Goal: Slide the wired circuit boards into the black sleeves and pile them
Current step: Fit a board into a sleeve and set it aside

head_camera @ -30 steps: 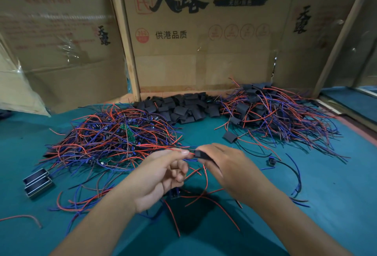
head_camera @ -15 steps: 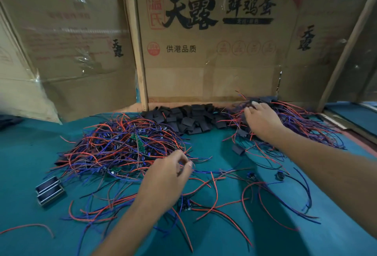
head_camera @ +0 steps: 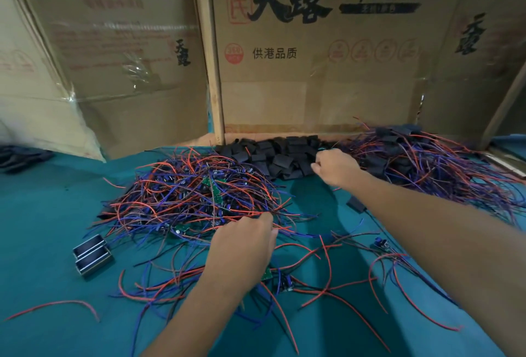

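Left hand [head_camera: 242, 245]: your forearm rises from the lower edge toward the middle of the view, bare. Back of the hand faces up; fingers [head_camera: 263, 218] curled downward at the near edge of the wire tangle [head_camera: 196, 194]. Whether they pinch a wire cannot be told.

Right hand [head_camera: 336, 168]: your arm stretches from the lower right corner, long and nearly straight, reaching far forward. Knuckles up, fingers bent and tucked under at the right edge of the heap of black sleeves [head_camera: 279, 154]. Grip hidden beneath the hand.

Teal table [head_camera: 42, 214] w/ wired boards [head_camera: 199, 191] (sleeves [head_camera: 273, 154] maybe)
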Demonstrator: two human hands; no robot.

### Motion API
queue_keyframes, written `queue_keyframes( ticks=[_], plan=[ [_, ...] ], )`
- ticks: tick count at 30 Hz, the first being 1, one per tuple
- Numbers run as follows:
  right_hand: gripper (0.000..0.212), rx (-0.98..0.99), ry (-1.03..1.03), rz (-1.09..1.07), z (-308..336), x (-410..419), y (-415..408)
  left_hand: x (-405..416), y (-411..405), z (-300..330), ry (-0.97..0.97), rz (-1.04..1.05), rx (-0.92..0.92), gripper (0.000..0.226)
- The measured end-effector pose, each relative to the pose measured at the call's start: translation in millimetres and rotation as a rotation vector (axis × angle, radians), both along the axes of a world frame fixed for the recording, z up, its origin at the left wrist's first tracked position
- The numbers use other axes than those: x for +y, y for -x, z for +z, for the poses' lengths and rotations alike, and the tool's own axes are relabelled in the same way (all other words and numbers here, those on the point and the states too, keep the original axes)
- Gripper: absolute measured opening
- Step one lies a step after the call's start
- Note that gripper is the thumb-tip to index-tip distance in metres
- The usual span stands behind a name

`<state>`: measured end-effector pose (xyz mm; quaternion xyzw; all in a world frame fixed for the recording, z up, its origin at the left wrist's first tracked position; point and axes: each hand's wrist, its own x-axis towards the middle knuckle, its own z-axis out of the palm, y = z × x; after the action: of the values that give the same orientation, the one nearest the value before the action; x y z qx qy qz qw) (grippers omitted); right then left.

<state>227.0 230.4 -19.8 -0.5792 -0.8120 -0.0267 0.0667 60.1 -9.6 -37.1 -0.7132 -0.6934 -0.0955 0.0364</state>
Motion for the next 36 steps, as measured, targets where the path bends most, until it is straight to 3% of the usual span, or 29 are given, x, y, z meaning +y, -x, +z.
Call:
queue_keyframes(
  ticks=[4,6,9,12,16,19,22,25,29,36],
  plan=[
    [0.057,0.078,0.030,-0.179,-13.2,12.2,35.7,2.1,2.9,-6.5,0.010,-0.022,0.046,0.025],
    [0.057,0.146,-0.041,-0.217,-16.8,10.9,45.4,2.3,2.9,-7.6,0.015,-0.024,0.063,0.025],
    [0.040,0.222,-0.112,-0.041,-19.2,6.9,57.4,1.0,1.2,-7.4,0.009,-0.008,0.056,0.025],
    [0.040,0.257,-0.078,0.086,-17.4,-1.0,70.7,-2.1,-2.0,-5.7,-0.017,0.022,0.022,0.027],
    [0.051,0.130,-0.025,0.036,-17.6,-5.4,86.1,-0.9,-0.6,-7.3,-0.044,0.059,0.032,0.028],
    [0.036,0.131,0.040,-0.001,-17.9,-7.4,94.6,0.9,2.4,-9.9,-0.064,0.078,0.029,0.027],
    [0.018,-0.010,-0.032,0.034,-17.9,-10.6,100.9,0.9,2.9,-11.2,-0.080,0.092,0.015,0.027],
    [0.044,-0.073,-0.072,0.119,-17.3,-11.6,99.9,0.3,3.1,-11.8,-0.086,0.092,0.013,0.027],
    [0.051,-0.247,-0.081,0.191,-16.7,-4.7,97.9,0.5,3.0,-12.3,-0.093,0.083,0.024,0.028],
    [0.048,-0.049,-0.172,0.168,-19.3,3.1,91.1,1.4,4.7,-13.7,-0.115,0.085,0.019,0.029]
  ],
)
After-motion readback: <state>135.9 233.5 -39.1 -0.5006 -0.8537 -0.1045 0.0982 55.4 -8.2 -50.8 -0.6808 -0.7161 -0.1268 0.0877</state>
